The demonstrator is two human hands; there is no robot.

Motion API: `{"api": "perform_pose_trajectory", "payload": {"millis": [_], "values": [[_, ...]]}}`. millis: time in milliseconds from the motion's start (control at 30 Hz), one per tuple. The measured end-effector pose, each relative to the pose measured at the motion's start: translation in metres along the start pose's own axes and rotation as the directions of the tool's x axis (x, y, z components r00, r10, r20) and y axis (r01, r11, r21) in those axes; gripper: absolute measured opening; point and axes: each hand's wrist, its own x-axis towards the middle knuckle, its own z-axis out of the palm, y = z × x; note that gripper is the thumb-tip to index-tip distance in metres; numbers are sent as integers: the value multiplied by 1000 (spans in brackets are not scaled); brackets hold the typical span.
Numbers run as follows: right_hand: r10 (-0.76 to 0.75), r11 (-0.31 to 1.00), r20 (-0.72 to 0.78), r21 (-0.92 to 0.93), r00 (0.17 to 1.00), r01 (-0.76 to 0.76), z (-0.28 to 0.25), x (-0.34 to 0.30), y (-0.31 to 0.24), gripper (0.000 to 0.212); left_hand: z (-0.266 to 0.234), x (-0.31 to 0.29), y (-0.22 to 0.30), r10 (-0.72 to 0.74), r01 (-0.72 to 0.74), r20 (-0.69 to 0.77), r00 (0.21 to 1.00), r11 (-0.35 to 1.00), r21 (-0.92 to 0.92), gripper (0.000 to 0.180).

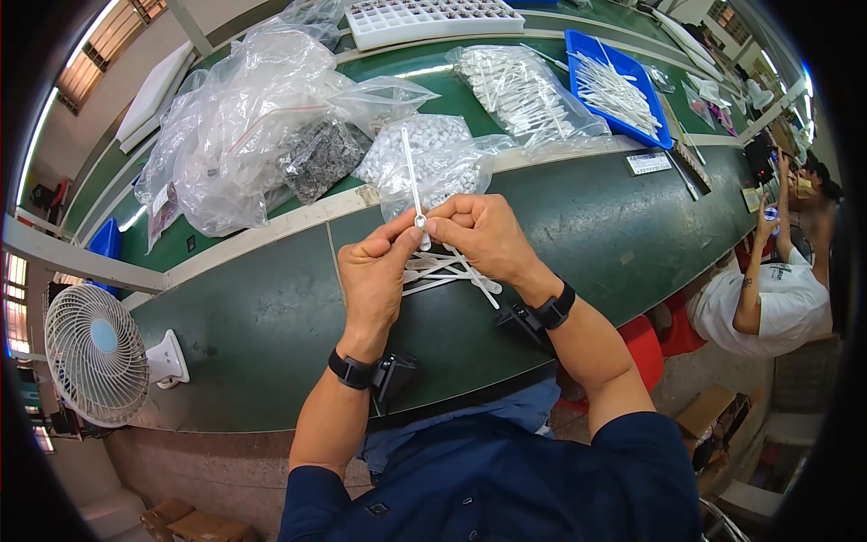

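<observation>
Between both hands, over the green bench, a slim white plastic stick (412, 172) points away from me, with a small rounded part at its near end. My left hand (375, 271) pinches that near end between thumb and fingertips. From the other side my right hand (488, 237) grips the same end, thumb and bent index finger touching it. What exactly lies under the fingertips is partly hidden. Just beneath and beside my right hand, several similar white sticks (442, 271) lie crossed in a loose pile on the bench.
Beyond my hands sit a clear bag of small white parts (433, 154), a bag of dark grey pieces (325, 161) and a bag of white sticks (519, 90). A blue tray (666, 135) holds more sticks. At left stands a fan (97, 352); a person (768, 298) sits at right.
</observation>
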Motion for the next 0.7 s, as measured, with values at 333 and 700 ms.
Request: {"api": "perform_pose_trajectory", "payload": {"millis": [333, 700], "values": [[23, 999, 2, -27, 1000, -23, -1, 0, -2, 17, -1, -1, -4, 5, -4, -18, 1000, 999, 47, 25], [7, 1000, -15, -10, 1000, -7, -3, 1, 2, 20, -1, 1, -3, -45, 46, -10, 999, 998, 51, 27]]}}
